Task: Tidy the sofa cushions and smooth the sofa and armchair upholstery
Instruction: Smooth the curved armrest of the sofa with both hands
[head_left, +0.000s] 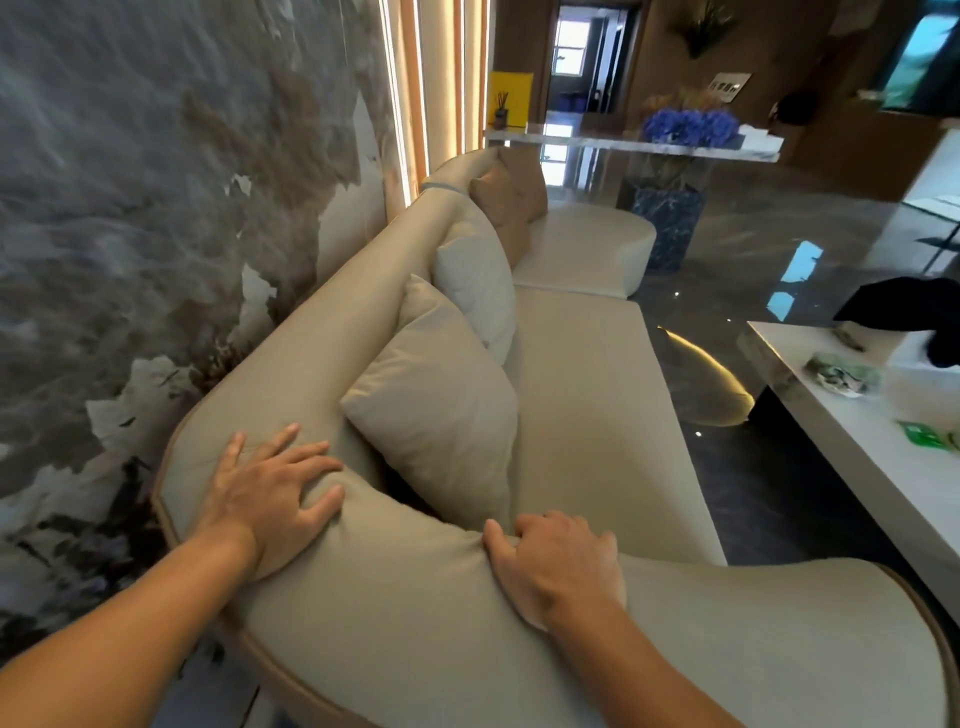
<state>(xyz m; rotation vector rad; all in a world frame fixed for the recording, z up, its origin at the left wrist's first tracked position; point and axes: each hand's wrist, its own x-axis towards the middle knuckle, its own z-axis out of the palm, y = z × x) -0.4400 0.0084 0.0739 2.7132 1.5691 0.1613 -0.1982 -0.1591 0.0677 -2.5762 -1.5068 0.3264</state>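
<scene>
A long beige sofa (576, 395) runs away from me along the marble wall. I stand at its near end, over the curved armrest (395, 613). My left hand (270, 493) lies flat on the corner of the backrest, fingers spread. My right hand (558, 564) rests on the armrest's top with its fingers curled over the inner edge. A beige cushion (441, 415) leans against the backrest just beyond my hands. A paler cushion (475, 280) stands behind it. Two tan cushions (511, 202) sit at the far end.
A white coffee table (831, 431) stands to the right with a black item (914, 312) and green packets on it. Glossy dark floor (727, 291) lies between them. A console table with blue flowers (688, 127) stands beyond the sofa's far end.
</scene>
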